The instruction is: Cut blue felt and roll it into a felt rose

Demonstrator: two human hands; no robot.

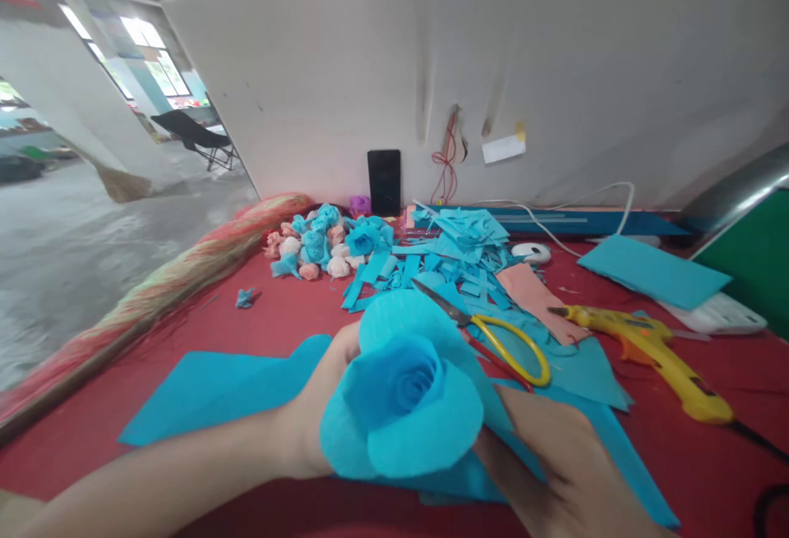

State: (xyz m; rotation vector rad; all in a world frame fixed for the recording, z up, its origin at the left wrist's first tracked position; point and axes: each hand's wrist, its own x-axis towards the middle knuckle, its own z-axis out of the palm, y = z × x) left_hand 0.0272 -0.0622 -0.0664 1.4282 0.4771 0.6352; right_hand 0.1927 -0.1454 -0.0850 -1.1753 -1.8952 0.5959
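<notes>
A large blue crepe paper rose (pixel 410 390), with a tight spiral centre and wide rounded outer petals, faces me in the lower middle. My left hand (pixel 317 423) is closed around its left side and underside, the fingers mostly hidden behind the petals. On the right, my right hand (pixel 555 448) grips the rose's lower right edge, thumb below; its fingertips are out of sight. Just beyond the flower lie yellow-handled scissors (pixel 511 349), blades pointing up left. Blue paper sheets (pixel 222 390) lie flat beneath and beside both hands.
A yellow glue gun (pixel 653 353) with a black cord lies right. Behind are cut blue paper strips (pixel 431 263), small blue, pink and white paper flowers (pixel 317 242), a pink paper piece (pixel 542 304) and an upright black phone (pixel 384 182). A white board (pixel 320 86) closes off the red table's back.
</notes>
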